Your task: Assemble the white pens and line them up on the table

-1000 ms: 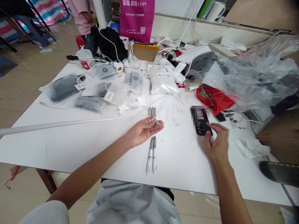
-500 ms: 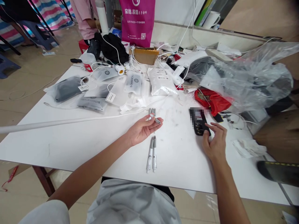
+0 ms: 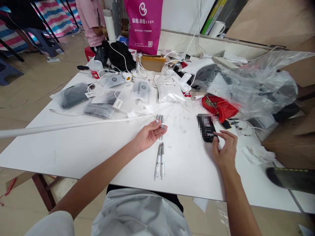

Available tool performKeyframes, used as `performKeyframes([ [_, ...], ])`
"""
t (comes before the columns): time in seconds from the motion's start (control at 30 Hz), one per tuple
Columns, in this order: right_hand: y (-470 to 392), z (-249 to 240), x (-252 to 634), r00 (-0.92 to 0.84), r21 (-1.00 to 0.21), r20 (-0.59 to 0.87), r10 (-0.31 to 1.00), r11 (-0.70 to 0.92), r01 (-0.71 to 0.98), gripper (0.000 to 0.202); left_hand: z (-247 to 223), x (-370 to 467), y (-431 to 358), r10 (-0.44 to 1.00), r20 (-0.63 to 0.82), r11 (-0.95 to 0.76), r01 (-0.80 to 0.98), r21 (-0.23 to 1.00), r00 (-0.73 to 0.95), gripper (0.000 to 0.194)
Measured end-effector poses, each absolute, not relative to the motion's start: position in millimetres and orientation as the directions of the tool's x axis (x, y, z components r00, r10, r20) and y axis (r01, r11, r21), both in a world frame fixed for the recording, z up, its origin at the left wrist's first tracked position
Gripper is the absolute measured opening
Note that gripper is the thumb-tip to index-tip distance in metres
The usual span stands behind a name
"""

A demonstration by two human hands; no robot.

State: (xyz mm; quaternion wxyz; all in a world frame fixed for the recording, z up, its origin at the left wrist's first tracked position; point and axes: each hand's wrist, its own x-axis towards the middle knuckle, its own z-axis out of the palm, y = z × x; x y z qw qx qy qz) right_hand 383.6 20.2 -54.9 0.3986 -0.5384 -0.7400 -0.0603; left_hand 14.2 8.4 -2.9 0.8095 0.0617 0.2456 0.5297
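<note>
Over the middle of the white table, my left hand (image 3: 150,136) is closed around a pen whose grey tip (image 3: 162,126) pokes out past the fingers. Several grey-and-white pens (image 3: 161,118) lie side by side just beyond it, partly hidden by the hand. Two more pens (image 3: 159,162) lie parallel on the table nearer to me. At the right, my right hand (image 3: 225,149) is open, thumb and fingers apart, by the near right edge of a black phone (image 3: 208,131) lying flat. Its fingertips are at the phone's edge; I cannot tell whether they touch. Part of the screen is blurred.
Packaged goods (image 3: 99,108) and a white plastic parcel (image 3: 168,88) lie across the table's back. A white cable (image 3: 73,128) crosses from the left. A red bag (image 3: 221,109) and clear plastic wrap (image 3: 256,85) lie at the right. A person in pink (image 3: 90,21) is behind.
The view has shifted slightly. My left hand still holds the pen, its tip now slightly further left. The phone's screen content looks different, with the right hand still beside it.
</note>
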Motion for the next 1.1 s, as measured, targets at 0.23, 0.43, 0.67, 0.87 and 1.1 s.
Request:
performKeyframes([
  [0.23,19.6,-52.3,381.8,-0.109,-0.335,0.673,0.731,0.433,0.837,0.025,-1.6,15.6,8.4,0.852,-0.435,0.456,-0.821,0.344,0.291,0.012],
  [0.43,20.2,-52.8,382.1,-0.111,-0.336,0.682,0.723,0.444,0.83,0.024,1.6,17.4,6.7,0.828,-0.464,0.483,-0.821,0.304,0.315,0.01],
  [0.67,14.3,-34.0,342.9,-0.099,-0.452,0.661,0.744,0.5,0.738,0.019,-1.5,15.1,5.5,0.876,-0.317,0.473,-0.78,0.41,0.364,0.013],
  [0.87,25.8,3.0,251.5,-0.26,-0.955,0.17,0.951,0.224,0.196,0.037,4.7,14.2,0.1,0.803,-0.238,0.586,-0.655,0.477,0.546,0.041],
  [1.1,49.0,-3.1,206.5,-0.445,-0.997,0.019,0.895,-0.018,-0.079,0.037,6.0,6.6,7.0,0.785,-0.161,0.585,-0.632,0.508,0.598,0.032],
])
